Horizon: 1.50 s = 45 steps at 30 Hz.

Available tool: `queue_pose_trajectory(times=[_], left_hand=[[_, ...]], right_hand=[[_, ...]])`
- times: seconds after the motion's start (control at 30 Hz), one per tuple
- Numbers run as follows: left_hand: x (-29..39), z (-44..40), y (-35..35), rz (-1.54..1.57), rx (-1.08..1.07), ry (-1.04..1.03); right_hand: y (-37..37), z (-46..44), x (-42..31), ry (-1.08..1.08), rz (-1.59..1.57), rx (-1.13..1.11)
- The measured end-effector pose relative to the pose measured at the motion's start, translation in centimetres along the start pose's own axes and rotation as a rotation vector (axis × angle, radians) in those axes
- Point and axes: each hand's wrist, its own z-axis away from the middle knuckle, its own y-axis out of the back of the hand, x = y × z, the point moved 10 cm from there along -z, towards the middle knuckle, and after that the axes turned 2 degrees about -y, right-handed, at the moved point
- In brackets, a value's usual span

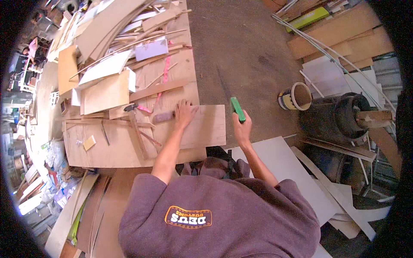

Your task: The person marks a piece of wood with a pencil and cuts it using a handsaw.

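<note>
My left hand [185, 114] lies on top of a light wooden board [209, 124], its fingers stretched forward and pressing on the surface. Just left of those fingers is a purplish-brown rounded object [163, 117] whose kind I cannot make out. Beyond the board's right end, my right hand [243, 125] is closed around a long green block-shaped tool [237, 109], held apart from the board. The board rests on the plywood worktable [109, 152] and sticks out past its right edge. A hammer [137, 129] is on the worktable to the left.
Wood offcuts, strips and panels [107, 94] pile up across the table's far left, with a pink ribbon [166, 71] among them. A bucket [301, 96] and a black drum [329, 116] stand on the right. White sheets [279, 165] lean close beside my right arm.
</note>
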Motion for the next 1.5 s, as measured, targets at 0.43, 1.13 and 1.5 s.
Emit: queue_pose_trajectory(times=[0.43, 1.13, 1.5], left_hand=[[2.0, 1.0, -1.8, -0.176, -0.12, -0.035], [2.5, -0.1, -0.9, -0.27, -0.012, -0.031], [-1.4, 1.9, -10.5, -0.58, -0.301, -0.119]], right_hand=[[-6.9, 1.4, 3.7, -0.193, -0.263, -0.191], [-11.3, 4.9, -0.6, -0.184, 0.057, -0.294], [-10.8, 5.2, -1.4, -0.14, 0.1, -0.367]])
